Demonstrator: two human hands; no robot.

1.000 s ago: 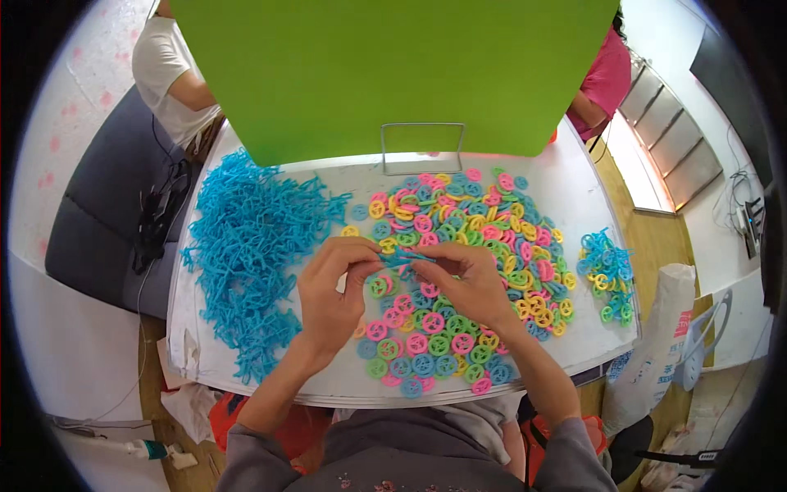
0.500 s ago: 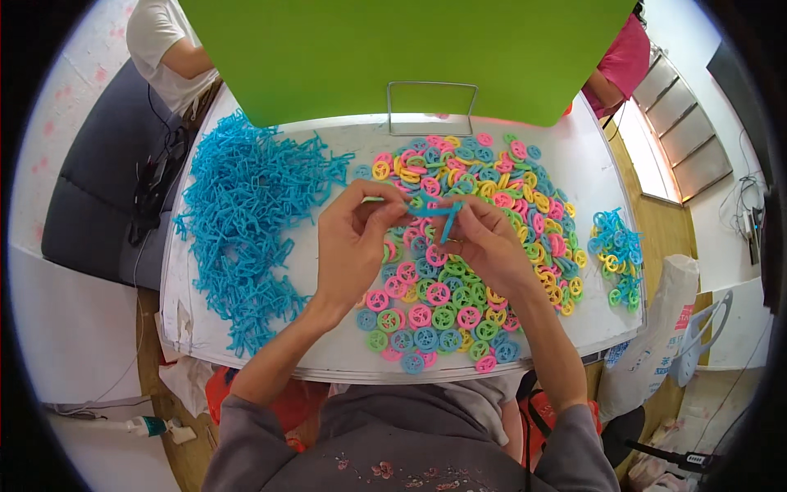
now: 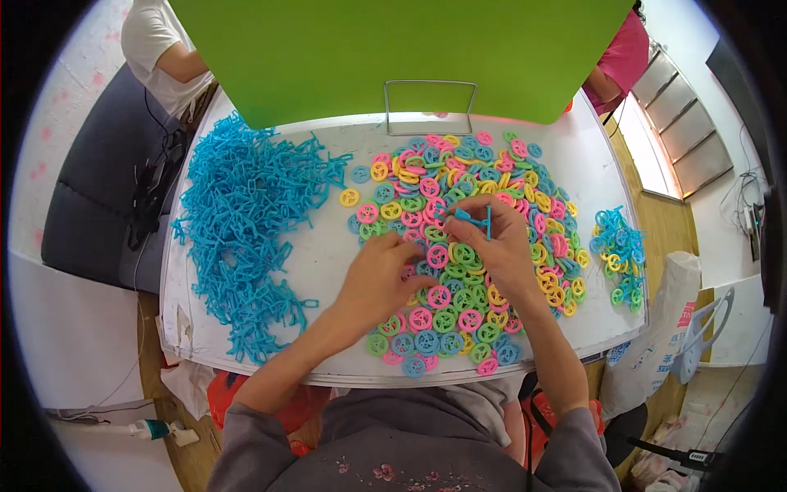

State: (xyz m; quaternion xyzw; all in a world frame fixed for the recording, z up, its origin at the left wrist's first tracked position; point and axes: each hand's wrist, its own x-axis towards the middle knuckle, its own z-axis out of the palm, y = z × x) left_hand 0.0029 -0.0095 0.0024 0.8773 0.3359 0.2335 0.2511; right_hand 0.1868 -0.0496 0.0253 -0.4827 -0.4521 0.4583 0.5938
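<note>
- The left hand hangs over the near left part of the wheels, fingers loosely curled and thumb parted from them; nothing shows in its grip, and whether it touches a wheel I cannot tell.
- The right hand pinches a blue frame between thumb and fingers, held up above the wheels; its thin crossbar sticks out over the fingers. Whether a wheel is on it I cannot tell.
- The step in hand looks like choosing a wheel for that frame. The next move calls for a single-wheel pinch from an overlapping layer, with the frame kept steady.
- On the table, left to right: a big heap of frames; a bare strip with a stray yellow wheel; the spread of pink, green, blue and yellow wheels; a small pile of frames and wheels together.
- Around it: a dark sofa, a person in white, a green board across the far edge, a person in pink, then a white bag beside the table's right side.
</note>
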